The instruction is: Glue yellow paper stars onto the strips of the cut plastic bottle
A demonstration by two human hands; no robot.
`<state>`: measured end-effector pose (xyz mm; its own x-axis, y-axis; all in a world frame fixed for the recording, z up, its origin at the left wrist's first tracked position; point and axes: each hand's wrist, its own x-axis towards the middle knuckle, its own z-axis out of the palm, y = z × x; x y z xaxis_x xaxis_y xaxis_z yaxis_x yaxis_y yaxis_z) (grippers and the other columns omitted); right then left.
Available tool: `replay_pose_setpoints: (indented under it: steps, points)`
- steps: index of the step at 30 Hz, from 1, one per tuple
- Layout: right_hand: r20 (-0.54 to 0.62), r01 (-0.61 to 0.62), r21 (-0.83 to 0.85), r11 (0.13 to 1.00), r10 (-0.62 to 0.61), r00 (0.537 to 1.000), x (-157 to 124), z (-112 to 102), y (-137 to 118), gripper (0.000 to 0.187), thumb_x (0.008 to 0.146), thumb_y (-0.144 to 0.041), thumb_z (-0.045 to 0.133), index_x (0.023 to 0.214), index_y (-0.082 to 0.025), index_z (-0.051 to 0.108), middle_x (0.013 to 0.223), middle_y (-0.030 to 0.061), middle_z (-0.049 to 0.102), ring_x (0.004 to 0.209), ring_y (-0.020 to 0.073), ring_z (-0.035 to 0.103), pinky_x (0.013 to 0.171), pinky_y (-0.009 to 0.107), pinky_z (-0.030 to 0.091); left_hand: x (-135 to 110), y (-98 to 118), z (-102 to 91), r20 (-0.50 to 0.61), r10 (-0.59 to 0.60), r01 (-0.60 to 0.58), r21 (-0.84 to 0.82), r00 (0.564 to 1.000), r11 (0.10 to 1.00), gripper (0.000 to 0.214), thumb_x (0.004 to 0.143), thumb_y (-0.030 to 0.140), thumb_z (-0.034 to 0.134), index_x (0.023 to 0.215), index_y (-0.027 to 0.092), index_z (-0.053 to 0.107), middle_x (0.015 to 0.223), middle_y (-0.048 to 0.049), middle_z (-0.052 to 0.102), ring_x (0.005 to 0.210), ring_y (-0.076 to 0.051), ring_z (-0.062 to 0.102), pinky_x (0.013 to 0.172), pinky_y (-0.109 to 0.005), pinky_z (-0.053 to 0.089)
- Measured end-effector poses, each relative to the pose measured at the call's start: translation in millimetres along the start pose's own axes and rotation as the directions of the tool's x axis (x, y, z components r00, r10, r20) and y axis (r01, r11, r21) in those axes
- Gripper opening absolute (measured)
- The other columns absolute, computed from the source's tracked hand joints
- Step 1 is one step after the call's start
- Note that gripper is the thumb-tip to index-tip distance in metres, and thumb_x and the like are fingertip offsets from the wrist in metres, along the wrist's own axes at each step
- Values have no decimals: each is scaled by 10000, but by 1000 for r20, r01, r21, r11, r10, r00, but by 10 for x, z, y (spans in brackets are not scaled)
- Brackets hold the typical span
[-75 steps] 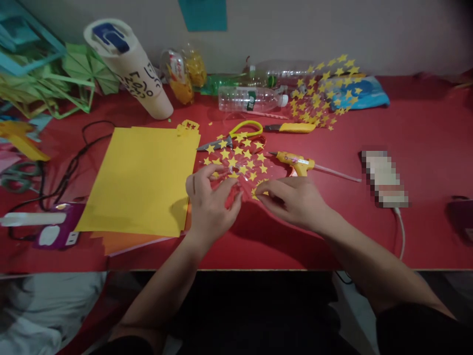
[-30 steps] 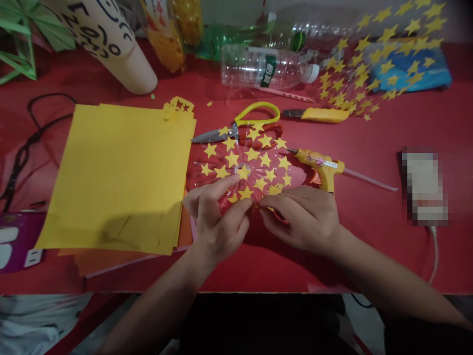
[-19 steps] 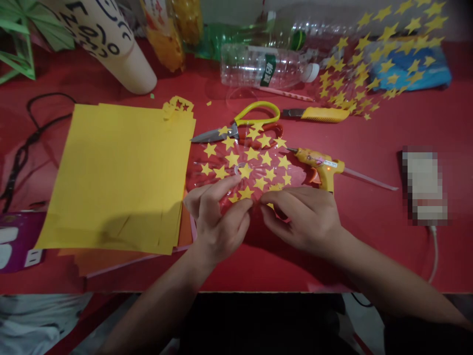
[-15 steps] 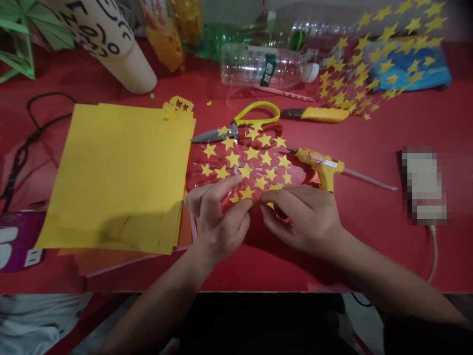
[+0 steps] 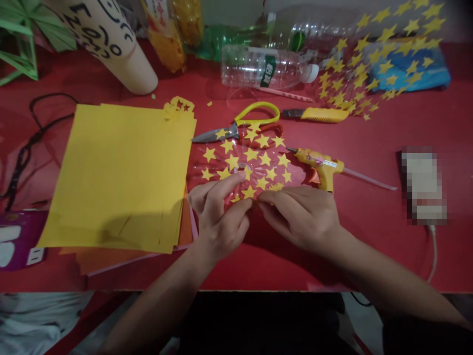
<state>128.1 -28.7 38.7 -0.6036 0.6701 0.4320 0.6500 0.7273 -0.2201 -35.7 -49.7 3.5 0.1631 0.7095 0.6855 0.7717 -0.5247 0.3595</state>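
A clear plastic piece (image 5: pixel 242 145), spread like a flower and dotted with several yellow paper stars (image 5: pixel 250 154), lies between my hands. My left hand (image 5: pixel 219 222) grips its near side: the index fingertip presses beside a star near the middle, and the thumb is at the near edge. Close to that thumb, my right hand (image 5: pixel 305 217) has its thumb and fingers pinched together at the same edge; whatever is between them is hidden. Just beyond the piece are scissors (image 5: pixel 258 105) with yellow and red handles. A yellow glue gun (image 5: pixel 320 162) lies to the right.
Yellow paper sheets (image 5: pixel 125 172) are stacked at the left. Behind are a yellow cutter (image 5: pixel 325 115), a clear bottle (image 5: pixel 244 66), a pale tumbler (image 5: pixel 136 69) and another star-covered clear piece (image 5: pixel 364 69). A blurred-out device (image 5: pixel 424 182) with a cable lies right.
My right fingertips have moved slightly left, closer to my left thumb. My left index finger and the plastic piece have shifted a little.
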Motion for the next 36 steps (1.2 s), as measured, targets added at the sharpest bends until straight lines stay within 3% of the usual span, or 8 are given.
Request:
replay_pose_setpoints:
  steps: [4,10,20,24,36]
  points:
    - [-33,25,-22,999,-26,999,-15,-13,5,123,882,-139,489,827,-153,598,527,-42,586,458,67,477,454,222,342,-2,-6,7,-10,-29,29,-3,1000,1000,212,701,53,597,789,243,571,1132,-37,574,984,-211,492,791,-381,417]
    - [-110,190,-76,979,-198,974,-66,-8,43,135,833,-115,557,959,-110,603,505,-48,541,476,81,455,450,231,330,2,-27,28,-54,-70,70,1,996,998,195,710,112,661,824,254,590,1166,-25,556,1033,-224,509,835,-406,413]
    - [-113,218,-107,970,-230,967,-102,50,62,254,825,-126,545,1066,-61,590,508,-56,518,476,91,437,433,239,323,15,-31,-4,-20,-110,109,-25,994,994,184,713,95,631,798,253,590,1204,-16,537,1062,-234,504,863,-437,414]
    - [-95,240,-122,963,-252,963,-104,40,61,198,840,-145,525,1014,-105,610,510,-56,532,478,86,437,441,235,330,14,-32,-6,-9,-112,112,-37,994,993,168,711,86,632,778,239,612,1205,-12,542,1064,-229,498,867,-424,423]
    - [-143,252,-106,962,-265,953,-117,54,52,207,810,-121,559,1001,-56,604,521,-32,562,484,97,460,436,241,340,17,-27,-16,45,-194,195,-36,980,980,108,724,140,664,743,238,625,1223,-20,549,1070,-235,506,838,-420,471]
